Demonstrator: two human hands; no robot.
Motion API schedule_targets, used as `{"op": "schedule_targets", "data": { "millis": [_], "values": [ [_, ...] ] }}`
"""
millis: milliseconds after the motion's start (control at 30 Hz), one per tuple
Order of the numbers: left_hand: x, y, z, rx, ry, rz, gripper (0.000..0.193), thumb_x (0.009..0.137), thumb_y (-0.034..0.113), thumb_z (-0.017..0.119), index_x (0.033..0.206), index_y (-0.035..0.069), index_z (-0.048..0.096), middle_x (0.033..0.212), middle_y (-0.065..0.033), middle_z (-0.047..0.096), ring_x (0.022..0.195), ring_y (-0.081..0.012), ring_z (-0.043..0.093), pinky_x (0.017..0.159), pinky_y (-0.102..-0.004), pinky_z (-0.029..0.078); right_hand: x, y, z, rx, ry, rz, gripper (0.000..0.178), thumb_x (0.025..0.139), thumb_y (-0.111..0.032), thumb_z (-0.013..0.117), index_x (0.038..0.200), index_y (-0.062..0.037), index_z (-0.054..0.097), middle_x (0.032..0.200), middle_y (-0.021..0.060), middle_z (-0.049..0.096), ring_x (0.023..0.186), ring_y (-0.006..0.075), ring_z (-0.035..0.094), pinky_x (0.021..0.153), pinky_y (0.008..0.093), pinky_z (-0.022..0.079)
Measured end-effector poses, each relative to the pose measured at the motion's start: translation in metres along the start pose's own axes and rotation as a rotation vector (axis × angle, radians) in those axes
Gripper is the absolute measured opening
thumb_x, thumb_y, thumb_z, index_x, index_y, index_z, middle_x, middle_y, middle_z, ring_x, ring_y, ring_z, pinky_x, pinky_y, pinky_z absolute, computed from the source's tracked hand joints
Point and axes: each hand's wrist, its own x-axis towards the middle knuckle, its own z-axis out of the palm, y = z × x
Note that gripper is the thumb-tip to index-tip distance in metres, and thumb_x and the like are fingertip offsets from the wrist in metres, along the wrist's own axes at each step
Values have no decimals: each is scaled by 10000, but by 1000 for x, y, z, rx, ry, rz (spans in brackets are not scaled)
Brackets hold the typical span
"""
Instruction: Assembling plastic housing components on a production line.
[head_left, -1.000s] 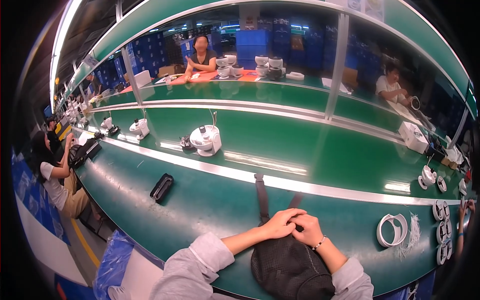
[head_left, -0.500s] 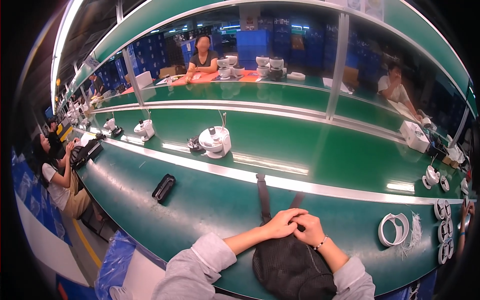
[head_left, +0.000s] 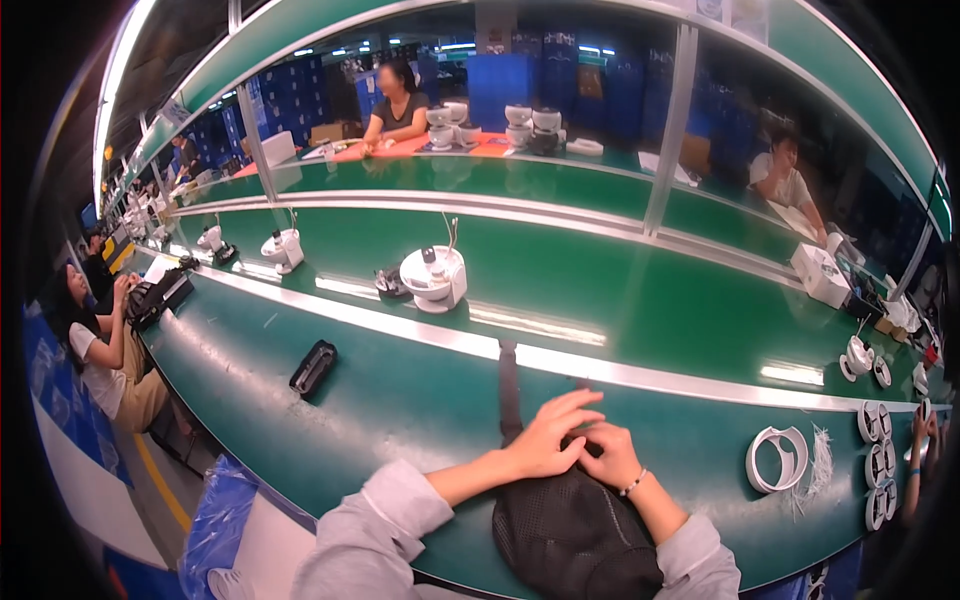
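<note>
A black mesh bag (head_left: 570, 530) lies on the green bench (head_left: 400, 400) right in front of me. Both my hands rest on its far end, close together. My left hand (head_left: 552, 436) lies over the top with fingers spread and pinching at the fabric. My right hand (head_left: 608, 455), with a bracelet on the wrist, grips the bag's edge beside it. A black strap (head_left: 508, 385) runs from the bag away toward the metal rail.
A black oblong case (head_left: 313, 367) lies to the left on the bench. A white ring part (head_left: 778, 458) and stacked rings (head_left: 878, 455) sit at right. On the conveyor belt (head_left: 620, 290) stand white round appliances (head_left: 433, 278). Other people sit at left and beyond.
The white appliances on the conveyor have drifted to the right. My hands stay on the bag's end, with the left fingers shifting slightly.
</note>
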Motion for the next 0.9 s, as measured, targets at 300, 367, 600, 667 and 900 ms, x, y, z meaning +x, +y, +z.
{"op": "schedule_targets", "data": {
  "millis": [300, 367, 600, 667, 900],
  "values": [
    [-37, 91, 21, 154, -757, 244, 631, 768, 498, 447, 1132, -17, 446, 1212, -178, 410, 1158, -304, 346, 985, -446, 215, 2, 8, 5, 255, 30, 223, 137, 693, -4, 550, 802, -18, 632, 697, 93, 619, 609, 172, 602, 555, 244, 469],
    [-41, 92, 23, 151, -735, 234, 644, 765, 507, 447, 1132, -23, 444, 1211, -178, 411, 1160, -307, 343, 989, -442, 209, -1, 3, 2, 142, 29, 114, 119, 690, -15, 559, 784, -28, 631, 674, 96, 609, 602, 204, 585, 538, 261, 455],
    [-45, 90, 20, 157, -786, 182, 640, 772, 483, 459, 1179, -8, 406, 1244, -183, 373, 1189, -318, 306, 987, -452, 207, 4, -3, 9, 74, 17, 84, 105, 676, -5, 578, 763, -30, 631, 650, 90, 592, 567, 187, 560, 510, 249, 429],
    [-37, 92, 17, 121, -802, 193, 610, 766, 464, 473, 1162, 2, 433, 1234, -188, 383, 1180, -317, 318, 990, -454, 195, 5, -3, 5, 53, 51, 70, 106, 676, -3, 577, 763, -32, 631, 651, 90, 591, 564, 186, 557, 513, 251, 430],
    [-38, 85, 15, 66, -755, 195, 521, 746, 378, 513, 1087, -16, 497, 1161, -184, 451, 1152, -315, 351, 979, -464, 201, 11, -4, 10, 66, 40, 73, 106, 659, 18, 582, 752, -16, 617, 655, 103, 573, 577, 218, 539, 519, 278, 424]
  ]
}}
